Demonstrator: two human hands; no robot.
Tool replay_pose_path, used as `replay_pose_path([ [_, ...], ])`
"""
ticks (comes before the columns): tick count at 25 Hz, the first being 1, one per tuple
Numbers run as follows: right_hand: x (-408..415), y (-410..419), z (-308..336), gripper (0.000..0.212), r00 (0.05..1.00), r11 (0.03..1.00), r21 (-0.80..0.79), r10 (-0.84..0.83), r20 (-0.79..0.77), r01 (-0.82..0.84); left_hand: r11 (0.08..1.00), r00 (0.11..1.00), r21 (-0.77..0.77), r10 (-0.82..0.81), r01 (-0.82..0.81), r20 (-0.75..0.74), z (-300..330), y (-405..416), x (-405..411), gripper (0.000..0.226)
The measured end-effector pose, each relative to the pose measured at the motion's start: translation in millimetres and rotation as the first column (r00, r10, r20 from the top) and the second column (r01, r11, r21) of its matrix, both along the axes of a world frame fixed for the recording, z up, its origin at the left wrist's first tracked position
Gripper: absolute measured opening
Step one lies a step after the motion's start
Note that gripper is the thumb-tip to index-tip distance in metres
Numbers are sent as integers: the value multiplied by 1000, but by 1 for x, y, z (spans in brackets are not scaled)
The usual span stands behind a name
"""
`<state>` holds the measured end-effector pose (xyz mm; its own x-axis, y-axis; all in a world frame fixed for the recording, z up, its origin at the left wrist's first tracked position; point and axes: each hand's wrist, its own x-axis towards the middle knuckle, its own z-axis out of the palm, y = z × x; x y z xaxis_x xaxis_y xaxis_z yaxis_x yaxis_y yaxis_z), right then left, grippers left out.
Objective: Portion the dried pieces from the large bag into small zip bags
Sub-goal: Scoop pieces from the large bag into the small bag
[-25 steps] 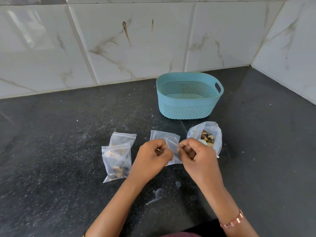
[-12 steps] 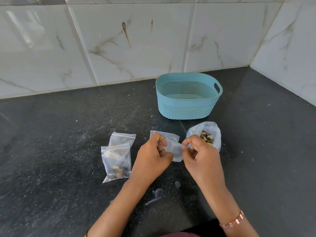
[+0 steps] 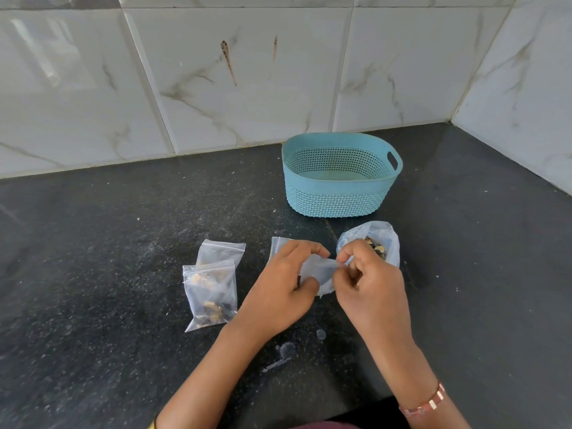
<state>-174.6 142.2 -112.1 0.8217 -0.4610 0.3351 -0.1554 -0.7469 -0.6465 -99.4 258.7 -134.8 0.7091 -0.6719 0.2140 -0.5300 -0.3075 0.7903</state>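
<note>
My left hand (image 3: 281, 286) and my right hand (image 3: 371, 286) both pinch one small clear zip bag (image 3: 320, 272), held between them just above the black counter. Another empty zip bag (image 3: 276, 244) lies flat behind my left hand, mostly hidden. The large open bag (image 3: 385, 239) with brown and dark dried pieces stands right behind my right hand. Left of my hands lie two small zip bags: a filled one (image 3: 210, 294) in front and a second one (image 3: 221, 250) partly under it.
A light blue perforated basket (image 3: 339, 201) stands behind the bags near the tiled wall. White marble tiles close the back and the right side. The counter's front edge runs under my forearms. Small wet spots (image 3: 288, 349) sit near my left wrist.
The hands have drawn slightly apart, stretching the small bag's mouth between them; the left fingers shifted along its top edge. Other bags and the basket stayed put.
</note>
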Motion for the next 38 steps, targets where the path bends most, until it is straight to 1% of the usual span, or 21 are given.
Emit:
replay_pose_path([
  [2,1,-4,0,17,1000,987,158,-9,3,8,999,998,-10,-53,53,-21,-3,3,1,43],
  [5,-1,-5,3,21,1000,941,337,8,4,-9,993,993,-26,-113,112,-34,-10,4,1,61],
  [8,0,-3,5,24,999,910,414,44,-12,-35,995,996,-45,-87,86,-5,-16,2,-1,69],
  [12,2,-3,6,11,995,892,447,97,-39,-69,994,999,-100,-35,37,15,-18,-1,0,61],
  [14,3,-4,6,11,994,889,451,105,-26,-82,995,1000,-94,-29,30,8,-19,-2,2,61],
  [17,4,-5,6,12,992,896,431,128,-15,-109,995,1000,-102,-19,19,2,-22,-3,5,55],
  [20,4,-9,6,4,993,903,417,114,-5,-102,996,1000,-86,8,-8,-9,-25,-2,5,54],
  [22,3,-19,4,8,1000,939,343,28,-2,-26,998,999,-48,34,-35,-22,-27,0,6,57],
  [24,4,-33,0,12,997,979,187,-77,-17,79,999,998,7,49,-49,-46,-28,2,7,62],
  [25,4,-41,-3,15,992,990,77,-116,-55,120,998,997,33,53,-51,-52,-28,2,8,64],
  [27,5,-51,-11,31,962,984,-117,-160,-220,137,997,997,64,53,-50,-54,-28,3,9,66],
  [28,5,-53,-14,40,930,978,-172,-171,-324,119,997,997,68,50,-46,-54,-28,3,9,65],
  [29,4,-53,-16,45,899,976,-193,-174,-403,103,997,997,71,47,-42,-58,-28,3,9,65],
  [30,4,-52,-18,46,882,978,-188,-169,-439,94,996,997,74,45,-40,-66,-27,2,9,65],
  [34,6,-52,-21,31,897,991,-106,-122,-424,84,993,993,114,35,-22,-111,-28,1,10,69],
  [36,5,-54,-19,28,890,994,-78,-104,-445,77,992,993,126,17,-2,-120,-29,3,9,66],
  [38,2,-57,-14,28,863,998,-37,-64,-501,53,993,991,120,6,10,-130,-29,4,9,62],
])
